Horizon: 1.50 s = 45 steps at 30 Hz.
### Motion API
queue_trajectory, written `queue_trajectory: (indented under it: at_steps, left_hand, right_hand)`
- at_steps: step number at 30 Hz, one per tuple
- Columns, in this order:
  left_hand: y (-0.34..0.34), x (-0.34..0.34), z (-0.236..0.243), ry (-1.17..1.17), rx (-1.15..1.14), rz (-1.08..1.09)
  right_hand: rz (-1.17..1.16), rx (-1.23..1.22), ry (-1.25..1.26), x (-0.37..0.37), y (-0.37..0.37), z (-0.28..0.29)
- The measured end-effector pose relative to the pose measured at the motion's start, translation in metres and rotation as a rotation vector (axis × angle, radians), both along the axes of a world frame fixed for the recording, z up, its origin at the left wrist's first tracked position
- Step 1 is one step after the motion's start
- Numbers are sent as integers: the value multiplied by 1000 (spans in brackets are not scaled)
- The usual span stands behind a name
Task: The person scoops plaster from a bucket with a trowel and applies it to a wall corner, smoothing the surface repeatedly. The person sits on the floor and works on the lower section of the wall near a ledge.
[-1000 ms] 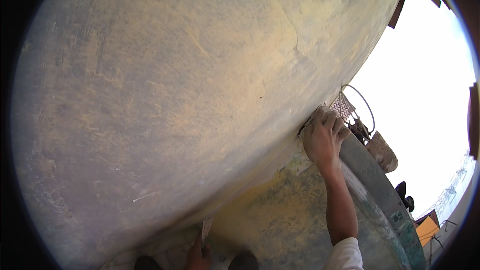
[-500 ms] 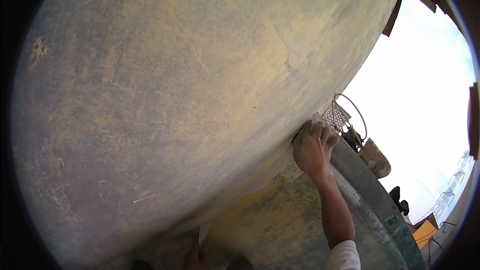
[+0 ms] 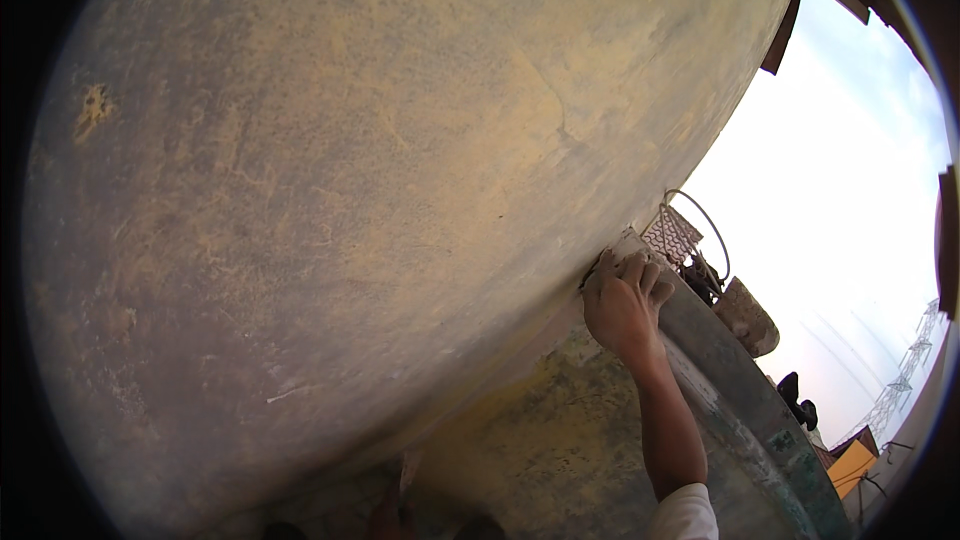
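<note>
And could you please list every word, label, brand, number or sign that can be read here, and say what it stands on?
There are none that can be read.
The large curved surface shows only streaks, patches and scratches.
On the grey ledge beside the right hand, or the orange panel, no lettering can be made out.
The thin strip at the left hand is too dim to check.

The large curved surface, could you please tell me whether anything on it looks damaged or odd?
On the curved surface, a thin, crack-like line runs down the upper right, and a rough ochre patch near the left edge breaks the mottled finish. I cannot tell whether the line is a real crack.
</note>
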<state>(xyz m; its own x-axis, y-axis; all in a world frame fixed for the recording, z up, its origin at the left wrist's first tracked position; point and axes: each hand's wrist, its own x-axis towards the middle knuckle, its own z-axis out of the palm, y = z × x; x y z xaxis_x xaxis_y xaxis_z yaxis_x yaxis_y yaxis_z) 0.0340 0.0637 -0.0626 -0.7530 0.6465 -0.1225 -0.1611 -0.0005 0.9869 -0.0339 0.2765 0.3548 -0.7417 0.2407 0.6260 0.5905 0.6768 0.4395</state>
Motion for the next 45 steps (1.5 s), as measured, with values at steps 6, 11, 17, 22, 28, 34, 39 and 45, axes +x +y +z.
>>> queue_trajectory:
  at_steps: [6, 11, 17, 22, 28, 34, 39, 45]
  left_hand:
    - [4, 1, -31, 301, 4, 5]
    - [9, 1, -36, 299, -98, -42]
    - [0, 10, -7, 245, -106, -18]
    - [-9, 13, 9, 144, -119, 30]
    - [12, 5, -81, 199, -61, -8]
    - [10, 9, 0, 498, 60, 225]
    - [13, 1, 46, 272, 216, 161]
    - [7, -2, 127, -36, 622, -49]
  right_hand:
    - [50, -55, 72, 1, -15, 27]
    - [21, 81, 22, 4, 4, 4]
    - [55, 57, 89, 1, 8, 18]
    - [25, -80, 32, 3, -13, 10]
    - [61, -27, 73, 1, -5, 19]
    - [122, 36, 177, 7, 4, 9]
    - [288, -308, 20, 44, -41, -5]
    - [899, -1009, 92, 115, -66, -148]
